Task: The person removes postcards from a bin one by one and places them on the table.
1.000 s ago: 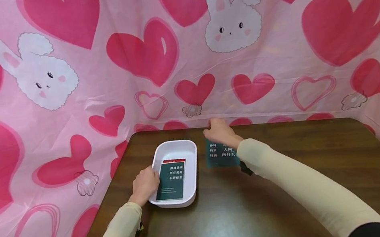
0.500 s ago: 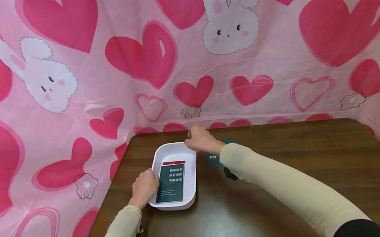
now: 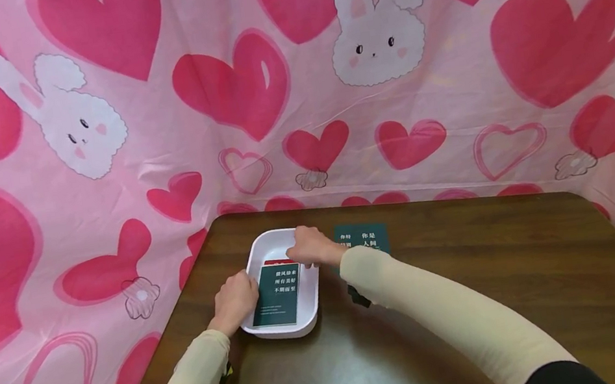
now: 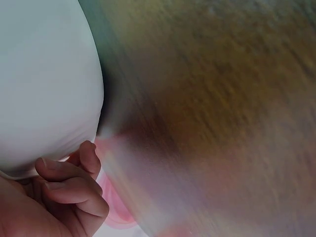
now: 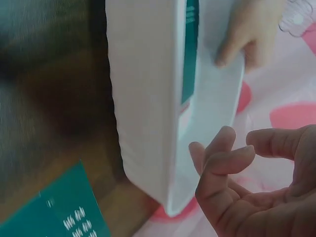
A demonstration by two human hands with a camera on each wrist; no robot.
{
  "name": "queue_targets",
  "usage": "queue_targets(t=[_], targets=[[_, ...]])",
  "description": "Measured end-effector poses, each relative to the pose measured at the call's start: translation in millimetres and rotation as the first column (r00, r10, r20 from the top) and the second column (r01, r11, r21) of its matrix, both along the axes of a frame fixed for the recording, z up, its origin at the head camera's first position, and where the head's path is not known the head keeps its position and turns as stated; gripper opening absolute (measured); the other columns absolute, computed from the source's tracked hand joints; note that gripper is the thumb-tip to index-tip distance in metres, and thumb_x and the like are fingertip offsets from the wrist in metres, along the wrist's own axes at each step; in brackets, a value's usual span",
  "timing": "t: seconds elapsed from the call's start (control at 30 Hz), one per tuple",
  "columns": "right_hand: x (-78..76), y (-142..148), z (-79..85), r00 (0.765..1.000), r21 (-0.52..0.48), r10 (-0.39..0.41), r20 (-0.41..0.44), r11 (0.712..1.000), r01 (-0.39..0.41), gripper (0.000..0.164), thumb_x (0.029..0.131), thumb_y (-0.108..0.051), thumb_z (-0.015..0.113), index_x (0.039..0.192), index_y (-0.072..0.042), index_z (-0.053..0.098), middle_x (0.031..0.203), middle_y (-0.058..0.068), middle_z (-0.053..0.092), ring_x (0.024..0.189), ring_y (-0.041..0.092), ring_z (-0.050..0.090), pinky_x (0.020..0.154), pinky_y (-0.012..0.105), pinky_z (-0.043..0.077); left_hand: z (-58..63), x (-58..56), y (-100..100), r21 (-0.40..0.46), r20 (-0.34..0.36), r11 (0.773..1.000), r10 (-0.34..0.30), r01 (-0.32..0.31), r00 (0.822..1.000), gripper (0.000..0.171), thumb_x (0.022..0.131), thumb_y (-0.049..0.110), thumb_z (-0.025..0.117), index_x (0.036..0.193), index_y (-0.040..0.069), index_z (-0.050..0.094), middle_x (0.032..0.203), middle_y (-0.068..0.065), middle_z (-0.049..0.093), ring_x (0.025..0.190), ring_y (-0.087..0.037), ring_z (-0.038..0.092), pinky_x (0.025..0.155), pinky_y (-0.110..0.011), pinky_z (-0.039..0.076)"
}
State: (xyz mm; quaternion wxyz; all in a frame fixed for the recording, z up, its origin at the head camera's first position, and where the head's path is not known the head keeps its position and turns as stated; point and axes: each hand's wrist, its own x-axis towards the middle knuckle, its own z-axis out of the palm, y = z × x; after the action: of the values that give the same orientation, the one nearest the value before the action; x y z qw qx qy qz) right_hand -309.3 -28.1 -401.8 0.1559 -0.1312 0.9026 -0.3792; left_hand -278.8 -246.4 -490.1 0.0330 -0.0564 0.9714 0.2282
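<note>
A white rectangular tray (image 3: 273,244) stands on the left of the table. In it lies a dark green card (image 3: 276,298) with white lettering, over a red card (image 3: 280,262) of which only the top edge shows. My left hand (image 3: 234,302) holds the tray's left rim, thumb on the inner wall and fingers curled at the outside. Over the far right rim hovers my right hand (image 5: 256,182), fingers loosely bent, a gap between thumb and fingertips and nothing in it. Beside the tray, another green card (image 3: 363,234) lies on the table, partly covered by my right forearm.
A dark brown wooden table (image 3: 472,274) with rounded corners extends to the right and front. A pink fabric backdrop (image 3: 446,87) with hearts and rabbits encloses the back and sides, close behind the table's far edge.
My right hand has gone left and slightly toward me, from above the green card on the table to the tray's far right rim. The left hand and tray stay in place.
</note>
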Motion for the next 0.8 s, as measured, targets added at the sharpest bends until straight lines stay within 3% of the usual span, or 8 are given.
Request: queue_targets(t=[0.1,0.23,0.33,0.47,0.67,0.8], targets=[[4.3,-7,-6.0,0.999,-0.020,0.008,0.047,1.000,-0.007,0.030,0.094,-0.018,0.070,0.111,0.004,0.059,0.087,0.014,0.063,0.076,0.036,0.071,0.066,0.044,0.061,-0.5,0.6,0,0.006,0.004,1.000,-0.003,0.003,1.000,0.031,0.104,0.018,0.062,0.120,-0.009,0.062,0.093,-0.016,0.066,0.075,-0.026,0.064,0.075,-0.051,0.062],[9.3,-14,-13.6,0.982,-0.090,-0.012,0.187,0.996,0.029,0.028,0.094,-0.017,0.069,0.108,0.002,0.055,0.098,0.020,0.066,0.062,0.026,0.063,0.054,0.034,0.053,0.0,0.7,-1,0.010,0.002,1.000,-0.006,0.006,1.000,0.032,0.104,0.018,0.062,0.121,-0.009,0.062,0.093,-0.016,0.066,0.076,-0.027,0.065,0.075,-0.051,0.062],[11.8,-18,-18.1,0.948,-0.138,-0.012,0.317,0.989,0.059,0.036,0.095,-0.019,0.069,0.116,0.002,0.049,0.110,0.023,0.063,0.062,0.022,0.060,0.054,0.029,0.050,0.3,0.7,-1,0.007,-0.003,1.000,-0.009,0.009,1.000,0.031,0.103,0.018,0.063,0.121,-0.008,0.062,0.094,-0.016,0.066,0.077,-0.027,0.065,0.076,-0.051,0.062],[11.1,-21,-21.7,0.904,-0.163,0.016,0.426,0.985,0.059,0.048,0.097,-0.021,0.069,0.127,0.004,0.042,0.117,0.023,0.058,0.064,0.021,0.060,0.056,0.028,0.052,0.5,0.4,0,0.002,-0.011,1.000,-0.016,0.016,1.000,0.030,0.103,0.017,0.064,0.119,-0.008,0.063,0.093,-0.016,0.067,0.076,-0.027,0.066,0.076,-0.051,0.062],[10.5,-26,-23.7,0.839,-0.181,0.036,0.544,0.981,0.075,0.065,0.098,-0.022,0.071,0.141,0.006,0.032,0.118,0.022,0.053,0.063,0.020,0.058,0.055,0.026,0.054,0.7,1.0,-1,-0.009,0.000,1.000,-0.016,0.016,1.000,0.028,0.103,0.017,0.064,0.117,-0.007,0.062,0.092,-0.016,0.066,0.077,-0.028,0.066,0.077,-0.052,0.062],[12.2,-31,-23.7,0.817,-0.196,0.031,0.576,0.975,0.101,0.070,0.099,-0.021,0.070,0.145,0.007,0.025,0.115,0.022,0.053,0.059,0.018,0.057,0.054,0.025,0.054,1.5,1.7,-1,-0.016,-0.001,1.000,-0.018,0.018,1.000,0.027,0.102,0.017,0.064,0.115,-0.007,0.062,0.089,-0.015,0.065,0.076,-0.028,0.065,0.076,-0.052,0.062]])
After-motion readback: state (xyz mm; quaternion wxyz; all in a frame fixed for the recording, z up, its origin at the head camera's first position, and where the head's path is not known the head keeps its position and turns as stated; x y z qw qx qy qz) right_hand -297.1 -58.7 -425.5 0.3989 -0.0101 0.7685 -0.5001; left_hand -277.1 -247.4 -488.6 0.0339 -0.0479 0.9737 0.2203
